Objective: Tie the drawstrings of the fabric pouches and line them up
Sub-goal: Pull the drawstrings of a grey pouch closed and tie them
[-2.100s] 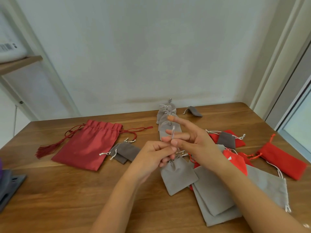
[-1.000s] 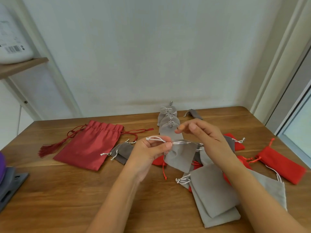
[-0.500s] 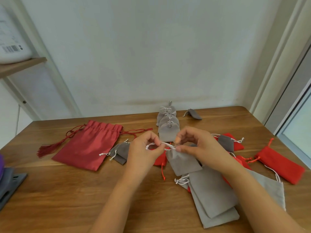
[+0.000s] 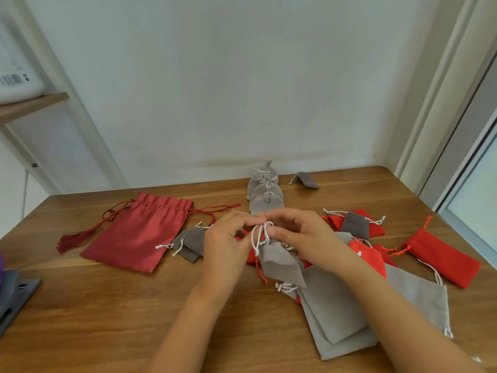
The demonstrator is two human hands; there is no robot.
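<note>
Left hand (image 4: pixel 224 244) and right hand (image 4: pixel 301 235) pinch white drawstrings (image 4: pixel 260 235) of small grey pouch (image 4: pixel 279 265), lifted above wooden table (image 4: pixel 107 305). Row of tied grey pouches (image 4: pixel 265 192) behind.

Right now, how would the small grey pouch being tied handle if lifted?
Probably floppy: the small grey pouch sags and creases below the white drawstring pinched by the left hand and right hand. Likely light: small, thin fabric, apparently empty. Flat, so unlikely to roll.
</note>
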